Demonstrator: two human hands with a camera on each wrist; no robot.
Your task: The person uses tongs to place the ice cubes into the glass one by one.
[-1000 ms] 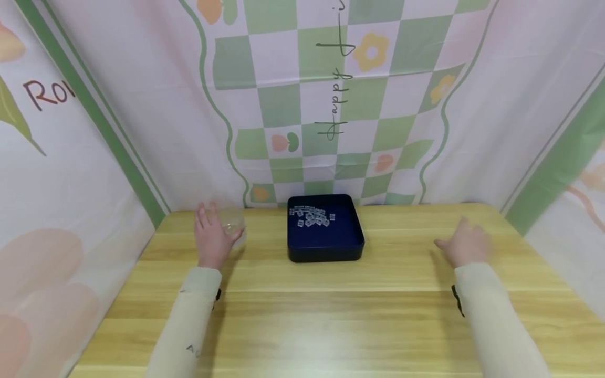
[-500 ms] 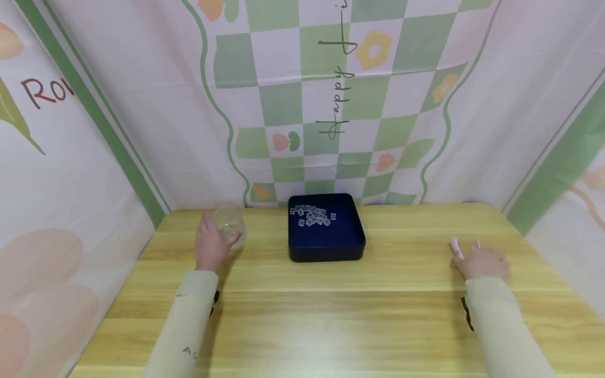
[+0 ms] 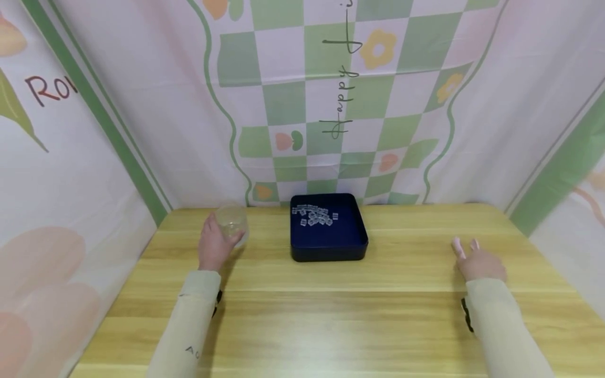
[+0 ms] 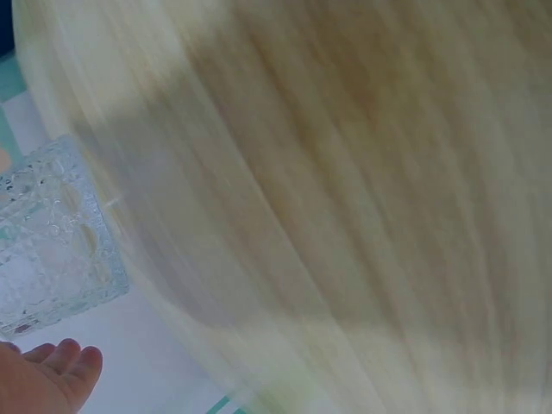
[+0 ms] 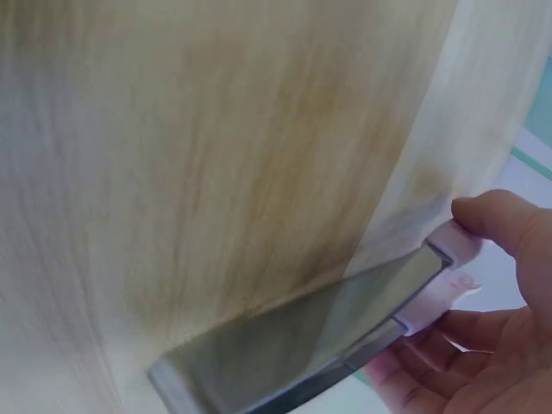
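A clear glass cup [image 3: 231, 214] with a bumpy texture stands at the back left of the table. My left hand [image 3: 217, 245] holds it from the near left, fingers round its left side and thumb in front. In the left wrist view, the glass [image 4: 56, 246] is cut off at the edge; a few fingertips [image 4: 78, 362] show beside it, slightly apart, and the thumb is hidden. At the right, my right hand [image 3: 481, 265] grips metal tongs [image 5: 302, 332] with pink tips. The thumb presses on one pink tip and the other fingers curl behind.
A dark blue square tray [image 3: 328, 253] stands at the back middle, between the hands. Several small clear cubes [image 3: 317, 218] lie in it. A patterned curtain [image 3: 326, 105] hangs right behind the wooden table [image 3: 331, 315], with more curtain on both sides.
My right hand has moved right and down, and the pink tips of the tongs now show beyond it. The left fingers have closed in round the glass. The glass and tray stay in place.
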